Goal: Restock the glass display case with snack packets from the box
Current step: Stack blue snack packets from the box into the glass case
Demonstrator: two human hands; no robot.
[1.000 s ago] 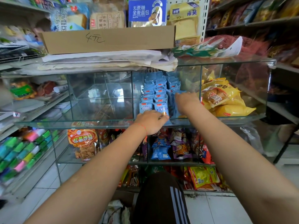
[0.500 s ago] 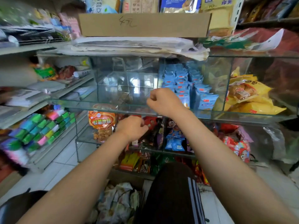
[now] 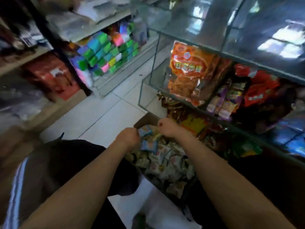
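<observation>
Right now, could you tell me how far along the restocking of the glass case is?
Part done: the glass display case already holds an orange bag and other packets on its lower shelves. In hand: both hands are down in the box, the left hand and right hand curled on snack packets. Left: the box holds many more packets, so several more trips seem likely.

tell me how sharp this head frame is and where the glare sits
Head view: motion blur smears nearly everything, so packet print is unreadable; window glare sits on the glass case at upper right; both hands and the box are soft; straight edges bow from the wide lens.
</observation>
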